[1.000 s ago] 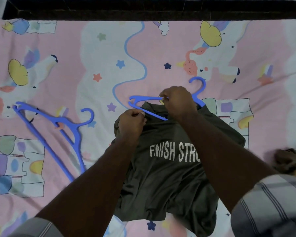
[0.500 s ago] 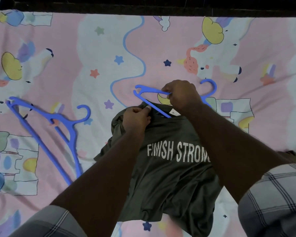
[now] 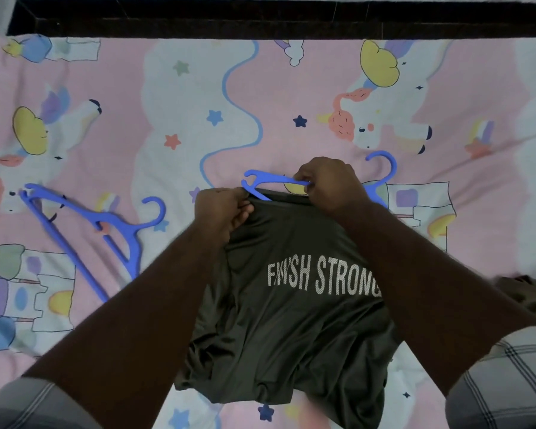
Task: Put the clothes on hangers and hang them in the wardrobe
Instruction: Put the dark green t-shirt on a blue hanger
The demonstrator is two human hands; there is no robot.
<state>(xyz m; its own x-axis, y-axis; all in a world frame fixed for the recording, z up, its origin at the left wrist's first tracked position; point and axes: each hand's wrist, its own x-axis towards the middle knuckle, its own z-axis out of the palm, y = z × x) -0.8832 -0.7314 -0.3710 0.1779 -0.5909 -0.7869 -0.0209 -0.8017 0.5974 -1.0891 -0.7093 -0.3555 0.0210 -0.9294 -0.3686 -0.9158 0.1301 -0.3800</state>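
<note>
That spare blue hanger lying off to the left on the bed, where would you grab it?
Judging by how it lies, grip the spare hanger at the neck just below its hook, coming from above. It lies flat on the bedsheet, and that thick junction lies bare, near its balance point.

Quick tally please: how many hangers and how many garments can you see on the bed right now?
Hangers: 2, one blue hanger in the right hand at the T-shirt's collar, one spare hanger lying to the left.
Garments: 2, the dark T-shirt gripped by the left hand, plus a crumpled garment at the right edge.
Total: 4.
</note>
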